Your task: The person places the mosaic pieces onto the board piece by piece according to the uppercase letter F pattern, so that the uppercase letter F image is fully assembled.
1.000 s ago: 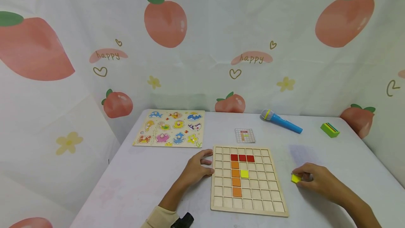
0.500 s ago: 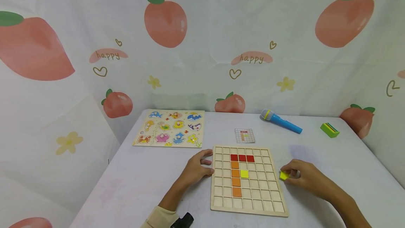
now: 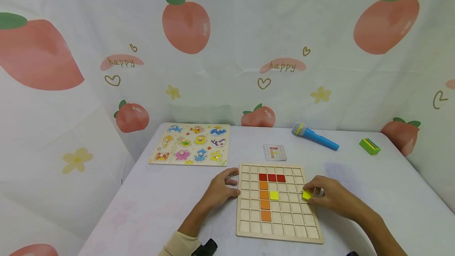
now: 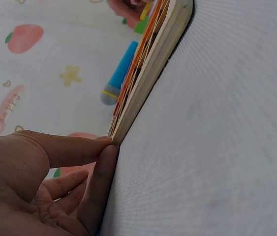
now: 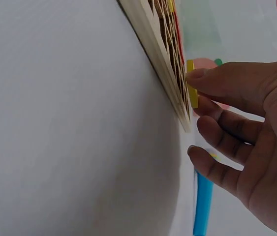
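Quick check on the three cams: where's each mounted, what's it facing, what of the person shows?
Head: on the head, looking down at the wooden grid board; both hands and forearms show.
Left wrist: low on the table, along the board's edge; left hand shows.
Right wrist: low at the opposite edge; right hand pinches a yellow square tile.
Shared: both wrist views catch the blue toy microphone.

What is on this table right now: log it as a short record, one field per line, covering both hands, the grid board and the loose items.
left hand: rests against the left edge of the wooden grid board
right hand: pinches a yellow square tile over the board's right side
tiles seated: three red, four orange, one yellow
pattern card: behind the board
far left: animal peg puzzle
far right: blue toy microphone, green block
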